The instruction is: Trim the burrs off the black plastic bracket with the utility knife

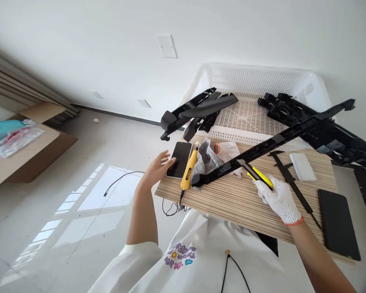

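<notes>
Sleeves of a white shirt point(201, 252) fill the near edge of the view, and both forearms reach out from them over a striped wooden surface point(232, 203). The right hand point(279, 199), in a white knit glove, is closed around a yellow utility knife point(259, 176) whose blade end points at a long black plastic part point(271, 142) lying slantwise across the surface. The left hand point(157, 169) is bare and open, holding nothing, its fingertips touching the near edge of a dark phone point(179, 159). Just beside the phone lies a yellow corded tool point(189, 171), then a grey glove point(208, 159). A black caliper point(288, 177), a white block point(302, 166) and a second phone point(338, 223) lie to the right. Farther back stands a white plastic basket point(256, 81) with more black parts point(198, 110) resting on its rim.
</notes>
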Demonstrator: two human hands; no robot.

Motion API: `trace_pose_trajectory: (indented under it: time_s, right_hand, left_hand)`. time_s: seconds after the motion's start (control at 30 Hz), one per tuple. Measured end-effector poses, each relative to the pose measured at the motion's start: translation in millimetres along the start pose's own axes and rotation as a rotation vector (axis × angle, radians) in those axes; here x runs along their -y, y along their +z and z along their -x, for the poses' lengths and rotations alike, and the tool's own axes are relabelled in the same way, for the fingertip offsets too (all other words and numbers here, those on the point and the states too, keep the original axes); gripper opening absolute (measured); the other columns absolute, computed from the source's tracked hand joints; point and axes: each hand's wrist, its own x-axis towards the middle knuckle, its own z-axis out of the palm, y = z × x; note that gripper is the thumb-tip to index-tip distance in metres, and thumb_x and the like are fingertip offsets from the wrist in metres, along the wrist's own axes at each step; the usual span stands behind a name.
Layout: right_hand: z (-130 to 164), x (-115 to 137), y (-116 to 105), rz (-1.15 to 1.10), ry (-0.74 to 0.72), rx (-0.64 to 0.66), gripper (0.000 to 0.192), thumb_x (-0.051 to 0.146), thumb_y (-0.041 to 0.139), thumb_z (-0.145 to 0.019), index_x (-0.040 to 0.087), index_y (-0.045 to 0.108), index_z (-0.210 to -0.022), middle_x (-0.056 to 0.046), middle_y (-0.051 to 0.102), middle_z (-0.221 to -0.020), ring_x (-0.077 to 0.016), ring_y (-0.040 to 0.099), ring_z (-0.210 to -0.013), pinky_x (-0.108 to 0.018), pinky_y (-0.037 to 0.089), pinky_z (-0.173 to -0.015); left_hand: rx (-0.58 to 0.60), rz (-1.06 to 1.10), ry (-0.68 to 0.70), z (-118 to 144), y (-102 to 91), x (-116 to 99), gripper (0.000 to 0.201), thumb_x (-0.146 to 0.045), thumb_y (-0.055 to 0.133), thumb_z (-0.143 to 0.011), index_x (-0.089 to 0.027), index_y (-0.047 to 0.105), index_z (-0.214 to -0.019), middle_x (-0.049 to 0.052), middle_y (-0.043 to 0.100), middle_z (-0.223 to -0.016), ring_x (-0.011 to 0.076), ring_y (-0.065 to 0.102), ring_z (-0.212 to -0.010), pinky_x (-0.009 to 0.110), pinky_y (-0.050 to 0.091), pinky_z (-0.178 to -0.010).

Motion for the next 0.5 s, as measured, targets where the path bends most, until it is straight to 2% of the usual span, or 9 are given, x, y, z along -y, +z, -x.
trace_pose_trajectory:
  time_s: [0.07,0.1,0.27,0.4,0.43,0.5]
  right_hand:
    - [-1,-1,0,0.030,0.000,0.000,0.041,0.060,0.058,-0.095,0.022,0.062,-0.082,0.003,0.061,-0.056,-0.0114,0.053,-0.042,-0.024,0.042,-0.043]
    - [-1,-1,0,0.037,-0.005,-0.001,0.041,0.060,0.058,-0.096,0.022,0.062,-0.081,0.003,0.061,-0.055,-0.0115,0.053,-0.042,-0.024,0.041,-0.043]
    - [-1,-1,1,0.031,-0.019,-0.012,0.040,0.060,0.058,-0.095,0.022,0.061,-0.081,0.003,0.059,-0.054,-0.0123,0.053,-0.044,-0.025,0.041,-0.043]
    - [-1,1,1,0.025,-0.017,-0.017,0.039,0.059,0.057,-0.094,0.022,0.063,-0.083,0.001,0.061,-0.056,-0.0131,0.054,-0.045,-0.026,0.042,-0.044]
    - [-1,1,1,0.023,-0.022,-0.022,0.039,0.059,0.057,-0.093,0.022,0.065,-0.085,0.000,0.062,-0.058,-0.0138,0.056,-0.046,-0.026,0.042,-0.044]
    - [-1,2,1,0.022,-0.030,-0.027,0.039,0.059,0.057,-0.092,0.021,0.067,-0.089,-0.001,0.064,-0.059,-0.0148,0.057,-0.048,-0.026,0.043,-0.045]
  left_hand:
    - [0.128,0.052,-0.076,-11,2.5,8,0.077,-0.068,0.067,-0.085,-0.021,0.056,-0.145,0.017,0.066,-0.140,0.0342,0.068,-0.124,0.051,0.057,-0.103]
    - [0.136,0.063,-0.085,-14,5.8,10,0.078,-0.070,0.067,-0.084,-0.020,0.058,-0.142,0.017,0.069,-0.135,0.0336,0.070,-0.119,0.049,0.058,-0.101]
    - [0.023,0.030,-0.067,-15,17.6,7,0.083,-0.075,0.065,-0.080,-0.014,0.061,-0.137,0.016,0.074,-0.122,0.0343,0.071,-0.110,0.050,0.057,-0.097]
    - [0.028,0.006,-0.062,-15,16.0,7,0.073,-0.070,0.058,-0.089,-0.016,0.060,-0.137,0.017,0.071,-0.129,0.0347,0.067,-0.118,0.052,0.053,-0.104]
    - [-0.010,0.010,-0.046,-14,16.1,6,0.068,-0.068,0.055,-0.092,-0.017,0.060,-0.137,0.018,0.069,-0.134,0.0351,0.063,-0.126,0.053,0.050,-0.109]
    - [-0.175,0.039,0.021,-8,19.0,-1,0.059,-0.061,0.051,-0.098,-0.018,0.058,-0.137,0.019,0.061,-0.146,0.0345,0.053,-0.140,0.053,0.043,-0.117]
